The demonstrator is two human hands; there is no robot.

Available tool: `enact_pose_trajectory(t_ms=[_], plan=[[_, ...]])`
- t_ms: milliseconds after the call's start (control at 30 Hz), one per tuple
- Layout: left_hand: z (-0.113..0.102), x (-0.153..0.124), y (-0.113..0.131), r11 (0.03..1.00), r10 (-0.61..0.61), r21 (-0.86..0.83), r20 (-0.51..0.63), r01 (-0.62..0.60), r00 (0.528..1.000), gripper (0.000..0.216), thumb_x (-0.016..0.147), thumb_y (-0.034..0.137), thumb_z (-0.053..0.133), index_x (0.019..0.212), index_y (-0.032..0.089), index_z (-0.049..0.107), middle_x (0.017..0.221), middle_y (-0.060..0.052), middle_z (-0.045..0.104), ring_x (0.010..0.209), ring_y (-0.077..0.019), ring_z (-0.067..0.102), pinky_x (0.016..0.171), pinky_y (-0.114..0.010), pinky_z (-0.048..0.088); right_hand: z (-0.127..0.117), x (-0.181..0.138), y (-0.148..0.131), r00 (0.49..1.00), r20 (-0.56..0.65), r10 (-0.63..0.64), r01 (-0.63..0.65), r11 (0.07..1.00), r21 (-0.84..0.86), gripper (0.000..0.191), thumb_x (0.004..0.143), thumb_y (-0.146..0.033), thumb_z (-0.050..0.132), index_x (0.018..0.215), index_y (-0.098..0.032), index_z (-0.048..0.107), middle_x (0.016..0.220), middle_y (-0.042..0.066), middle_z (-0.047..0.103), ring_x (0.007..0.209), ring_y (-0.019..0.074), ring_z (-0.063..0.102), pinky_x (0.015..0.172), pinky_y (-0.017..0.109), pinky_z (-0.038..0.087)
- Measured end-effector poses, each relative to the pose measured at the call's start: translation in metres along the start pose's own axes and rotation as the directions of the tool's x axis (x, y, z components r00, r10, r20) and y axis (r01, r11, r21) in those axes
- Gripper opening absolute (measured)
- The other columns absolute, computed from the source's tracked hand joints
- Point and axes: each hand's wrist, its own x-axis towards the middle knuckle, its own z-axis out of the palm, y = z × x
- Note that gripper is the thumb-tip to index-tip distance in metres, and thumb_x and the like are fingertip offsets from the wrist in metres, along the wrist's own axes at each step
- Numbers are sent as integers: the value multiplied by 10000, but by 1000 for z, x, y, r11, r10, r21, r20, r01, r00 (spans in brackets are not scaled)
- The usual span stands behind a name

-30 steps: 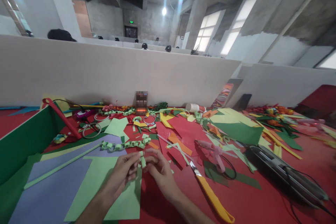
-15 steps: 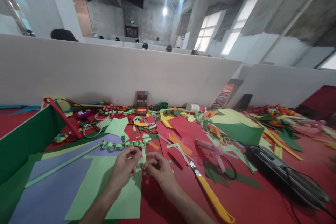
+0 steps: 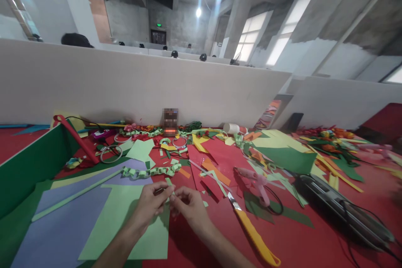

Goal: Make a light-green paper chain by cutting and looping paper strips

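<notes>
My left hand [image 3: 150, 204] and my right hand [image 3: 188, 206] meet low in the middle of the view, fingers pinched together on a thin light green paper strip [image 3: 169, 184]. The strip sticks up and back between the fingertips. Just behind the hands a light green paper chain [image 3: 150, 171] lies across the red table. Under my left hand lies a light green paper sheet [image 3: 125, 222].
A yellow-handled utility knife [image 3: 253, 234] lies right of my right hand, a pink glue gun [image 3: 256, 180] behind it. Purple paper [image 3: 63, 226] and a green board [image 3: 28, 167] lie left. Paper scraps, rings and a black tool [image 3: 339, 209] cover the red table [image 3: 298, 243]. A white partition stands behind.
Both hands have dropped slightly toward me and closed in on each other. The green strip, upright before, now tilts back and shows less between the fingers.
</notes>
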Motion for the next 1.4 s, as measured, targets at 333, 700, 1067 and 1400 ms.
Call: enact_pose_trajectory(t_ms=[333, 700, 1067, 1400], plan=[[-1, 1, -5, 996, 77, 57, -28, -75, 997, 450, 705, 552, 830, 680, 135, 664, 503, 67, 491, 390, -50, 380, 350, -152, 276, 2, -2, -6, 998, 58, -13, 13, 1000, -6, 501, 845, -648, 688, 785, -151, 654, 676, 32, 704, 527, 126, 616, 558, 249, 486], [0, 1, -2, 998, 57, -11, -51, -57, 997, 469, 709, 583, 819, 679, 142, 661, 513, 66, 484, 401, -52, 383, 352, -152, 282, 4, -4, -9, 996, 85, -16, 17, 1000, -13, 488, 869, -636, 655, 742, -165, 627, 633, 13, 671, 491, 124, 596, 522, 241, 469], [-10, 1, 9, 984, 100, 144, 11, -101, 995, 424, 724, 565, 777, 813, 155, 711, 659, -32, 680, 513, -128, 559, 383, -182, 385, -20, 5, -20, 963, -221, -156, 135, 985, -107, 394, 875, -548, 689, 760, -174, 645, 637, 6, 645, 546, 133, 561, 564, 250, 439], [3, -6, 3, 983, 50, 166, 184, -81, 982, 510, 799, 642, 690, 778, 133, 713, 617, -79, 719, 521, -164, 648, 473, -221, 471, -15, 2, -14, 981, -103, -164, 138, 966, -219, 388, 852, -530, 716, 715, -179, 626, 618, -13, 590, 588, 139, 528, 580, 257, 413]])
